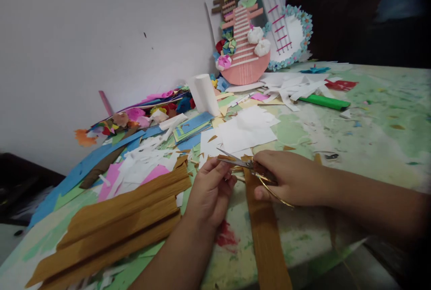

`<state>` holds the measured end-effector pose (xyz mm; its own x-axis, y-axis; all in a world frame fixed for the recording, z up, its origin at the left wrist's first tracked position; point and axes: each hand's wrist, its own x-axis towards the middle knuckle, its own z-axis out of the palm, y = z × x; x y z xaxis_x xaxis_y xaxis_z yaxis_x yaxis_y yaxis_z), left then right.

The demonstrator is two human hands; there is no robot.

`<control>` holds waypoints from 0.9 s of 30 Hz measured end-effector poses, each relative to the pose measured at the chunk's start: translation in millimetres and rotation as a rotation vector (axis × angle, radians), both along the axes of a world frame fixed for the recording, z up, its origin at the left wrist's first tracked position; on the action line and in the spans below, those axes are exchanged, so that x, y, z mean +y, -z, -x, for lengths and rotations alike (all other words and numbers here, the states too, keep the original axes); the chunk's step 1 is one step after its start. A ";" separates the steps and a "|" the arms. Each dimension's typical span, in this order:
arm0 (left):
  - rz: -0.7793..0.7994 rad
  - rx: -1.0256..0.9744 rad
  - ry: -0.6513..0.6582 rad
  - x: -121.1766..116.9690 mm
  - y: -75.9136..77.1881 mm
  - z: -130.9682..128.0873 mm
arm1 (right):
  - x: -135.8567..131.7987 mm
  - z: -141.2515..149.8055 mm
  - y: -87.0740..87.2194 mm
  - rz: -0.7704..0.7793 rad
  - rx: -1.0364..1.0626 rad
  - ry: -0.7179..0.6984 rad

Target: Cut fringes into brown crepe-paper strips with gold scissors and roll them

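My right hand (289, 177) grips a pair of scissors (242, 162) by gold-coloured handles, the metal blades parted and pointing left. Close by, my left hand (210, 189) pinches the end of a brown crepe paper strip (266, 231), though the fingers hide much of the hold. From the scissors the strip runs down over the table's near edge. The blades lie at the paper's top end, right beside my left fingertips. To the left of my left forearm rest several folded brown crepe paper pieces (124, 211).
White paper sheets (242, 130) and small brown scraps lie beyond my hands. A white paper roll (204, 94) stands behind them. At the back lean a pink paper guitar (245, 63) and a blue-flowered one (296, 34). A green paper roll (325, 102) lies at right.
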<state>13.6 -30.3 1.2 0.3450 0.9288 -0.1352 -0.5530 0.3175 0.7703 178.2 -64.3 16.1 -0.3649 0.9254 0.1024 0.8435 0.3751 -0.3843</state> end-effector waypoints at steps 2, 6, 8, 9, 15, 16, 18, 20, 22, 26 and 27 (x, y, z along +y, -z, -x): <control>0.010 -0.021 0.016 -0.4 0.0 0.5 | -0.2 -0.2 -0.4 -0.007 0.004 -0.010; -0.007 -0.084 0.102 -1.2 -0.9 2.0 | 0.2 -1.5 0.2 -0.032 0.002 -0.017; -0.015 -0.082 0.123 -1.0 -1.1 2.5 | 0.4 -2.2 0.3 -0.039 0.002 -0.032; -0.017 -0.073 0.126 -0.8 -1.0 2.6 | 0.5 -2.4 0.2 -0.038 0.002 -0.040; -0.033 -0.055 0.138 -1.2 -1.5 2.4 | 1.5 -2.4 1.3 -0.022 0.044 -0.086; -0.030 -0.056 0.137 -1.5 -1.7 2.3 | 1.9 -2.3 2.0 -0.022 0.051 -0.091; -0.024 -0.055 0.138 -1.8 -1.6 2.1 | 2.7 -2.2 3.2 -0.023 0.057 -0.100; -0.025 -0.055 0.139 -1.6 -0.9 2.4 | 3.1 -2.0 3.9 -0.024 0.053 -0.106; -0.034 -0.062 0.134 -0.8 0.1 3.1 | 2.9 -1.8 3.9 -0.029 0.041 -0.099; -0.024 -0.091 0.103 0.8 0.6 4.6 | 1.3 -1.3 3.1 -0.038 0.026 -0.075; -0.022 -0.092 0.094 0.8 0.3 4.7 | 0.9 -1.2 2.9 -0.037 0.027 -0.075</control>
<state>8.8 -29.5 1.0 0.4408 0.8941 -0.0788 -0.5902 0.3549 0.7251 179.4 -63.4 13.2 -0.4295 0.8911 0.1464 0.8023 0.4509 -0.3911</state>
